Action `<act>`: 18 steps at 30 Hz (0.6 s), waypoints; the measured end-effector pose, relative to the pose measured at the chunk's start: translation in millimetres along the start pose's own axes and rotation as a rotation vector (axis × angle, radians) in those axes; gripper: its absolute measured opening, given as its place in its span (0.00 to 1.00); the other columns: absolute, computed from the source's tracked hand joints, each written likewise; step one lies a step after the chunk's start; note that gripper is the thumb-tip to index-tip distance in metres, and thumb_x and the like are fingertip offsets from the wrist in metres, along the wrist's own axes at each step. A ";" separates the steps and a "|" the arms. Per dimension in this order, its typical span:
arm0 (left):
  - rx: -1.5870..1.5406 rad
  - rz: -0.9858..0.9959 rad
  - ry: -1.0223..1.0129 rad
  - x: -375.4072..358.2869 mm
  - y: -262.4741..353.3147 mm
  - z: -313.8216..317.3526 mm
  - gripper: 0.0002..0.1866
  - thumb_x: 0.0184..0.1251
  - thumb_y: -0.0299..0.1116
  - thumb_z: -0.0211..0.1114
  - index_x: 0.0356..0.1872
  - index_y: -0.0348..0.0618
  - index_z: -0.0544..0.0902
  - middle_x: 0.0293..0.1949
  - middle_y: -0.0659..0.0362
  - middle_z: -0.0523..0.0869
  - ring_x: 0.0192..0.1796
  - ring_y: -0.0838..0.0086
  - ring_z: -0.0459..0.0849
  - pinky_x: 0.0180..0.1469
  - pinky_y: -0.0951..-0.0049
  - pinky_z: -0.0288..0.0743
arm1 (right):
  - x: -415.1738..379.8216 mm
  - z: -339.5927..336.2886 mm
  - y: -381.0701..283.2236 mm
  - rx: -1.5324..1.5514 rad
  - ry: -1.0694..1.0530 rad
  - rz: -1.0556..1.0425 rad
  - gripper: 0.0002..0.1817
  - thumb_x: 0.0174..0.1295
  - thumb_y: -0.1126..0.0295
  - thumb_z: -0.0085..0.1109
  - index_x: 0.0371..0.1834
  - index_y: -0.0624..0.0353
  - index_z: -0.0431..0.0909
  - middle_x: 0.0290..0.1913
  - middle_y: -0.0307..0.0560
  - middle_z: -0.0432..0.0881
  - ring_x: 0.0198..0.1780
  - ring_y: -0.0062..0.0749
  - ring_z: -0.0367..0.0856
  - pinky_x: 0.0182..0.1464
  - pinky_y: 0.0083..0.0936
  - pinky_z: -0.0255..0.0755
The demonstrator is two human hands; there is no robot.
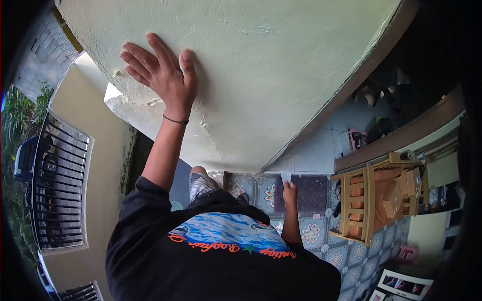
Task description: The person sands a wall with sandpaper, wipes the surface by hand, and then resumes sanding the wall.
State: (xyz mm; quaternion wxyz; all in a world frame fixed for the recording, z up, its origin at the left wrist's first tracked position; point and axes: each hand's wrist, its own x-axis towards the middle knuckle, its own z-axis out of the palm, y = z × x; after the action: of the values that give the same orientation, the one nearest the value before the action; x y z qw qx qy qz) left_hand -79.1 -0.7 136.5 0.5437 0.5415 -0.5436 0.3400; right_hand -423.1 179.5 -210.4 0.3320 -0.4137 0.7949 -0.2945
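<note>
My left hand (168,80) lies flat on a pale cream wall (261,90), fingers spread and holding nothing. A dark band circles that wrist. Around the hand, the painted surface is rough, with a crack and chipped patches below and to its left. Lower down, my right hand (290,192) hangs away from the wall, closed around a small whitish flat piece (285,176) that sticks out past the fingers. Its kind is too small to make out.
A dark doormat (301,194) lies on patterned floor tiles (311,232) by a doorway. To the right stands a wooden bench (369,203) with cardboard boxes (395,199) on it. A black railing (61,185) is on the left, with a vehicle beyond it.
</note>
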 end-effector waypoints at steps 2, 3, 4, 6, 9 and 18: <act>-0.006 0.049 0.017 7.0 21.8 9.6 0.36 0.68 0.57 0.42 0.73 0.51 0.50 0.73 0.41 0.36 0.74 0.47 0.29 0.69 0.46 0.19 | 1.6 5.8 -1.0 0.093 0.085 0.018 0.18 0.62 0.59 0.50 0.31 0.67 0.77 0.26 0.56 0.80 0.28 0.39 0.80 0.33 0.33 0.69; 0.000 0.081 0.042 6.9 34.6 13.7 0.37 0.68 0.58 0.43 0.73 0.51 0.51 0.73 0.41 0.37 0.74 0.47 0.30 0.68 0.45 0.19 | 1.0 12.9 0.8 0.102 0.089 0.026 0.18 0.62 0.59 0.50 0.31 0.67 0.77 0.26 0.56 0.80 0.28 0.39 0.80 0.33 0.33 0.69; -0.024 0.135 0.025 -1.1 47.2 17.8 0.36 0.67 0.57 0.45 0.72 0.51 0.56 0.72 0.39 0.41 0.75 0.48 0.32 0.68 0.45 0.19 | -0.4 24.7 -0.2 0.270 0.083 0.043 0.18 0.62 0.59 0.50 0.32 0.67 0.78 0.26 0.54 0.80 0.29 0.37 0.79 0.34 0.33 0.69; 0.009 0.305 -0.159 -34.3 64.5 19.1 0.32 0.64 0.55 0.50 0.69 0.57 0.63 0.72 0.42 0.46 0.75 0.49 0.37 0.69 0.44 0.19 | -4.9 41.4 -5.2 0.553 -0.015 0.069 0.18 0.64 0.59 0.51 0.37 0.67 0.78 0.27 0.47 0.80 0.31 0.28 0.76 0.37 0.32 0.67; 0.025 0.718 -0.454 -84.9 57.3 10.4 0.31 0.62 0.51 0.57 0.68 0.67 0.64 0.73 0.51 0.51 0.76 0.57 0.40 0.71 0.49 0.21 | -13.0 40.8 -35.5 0.485 -0.204 0.006 0.20 0.65 0.59 0.52 0.45 0.67 0.78 0.38 0.43 0.82 0.42 0.24 0.76 0.47 0.23 0.67; -0.074 -0.426 -0.210 -73.1 -40.8 -54.4 0.36 0.72 0.51 0.43 0.72 0.38 0.46 0.71 0.34 0.37 0.74 0.47 0.35 0.71 0.50 0.34 | 8.5 -50.2 -195.2 0.805 0.580 -0.352 0.20 0.69 0.61 0.45 0.45 0.71 0.76 0.35 0.47 0.81 0.38 0.28 0.76 0.46 0.25 0.67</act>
State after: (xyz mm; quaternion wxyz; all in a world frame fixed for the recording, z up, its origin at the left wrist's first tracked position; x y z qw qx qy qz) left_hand -40.9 60.1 67.1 0.5631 0.6561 -0.4828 0.1395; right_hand -375.3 87.4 -37.4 0.1763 -0.2822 0.5966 -0.7303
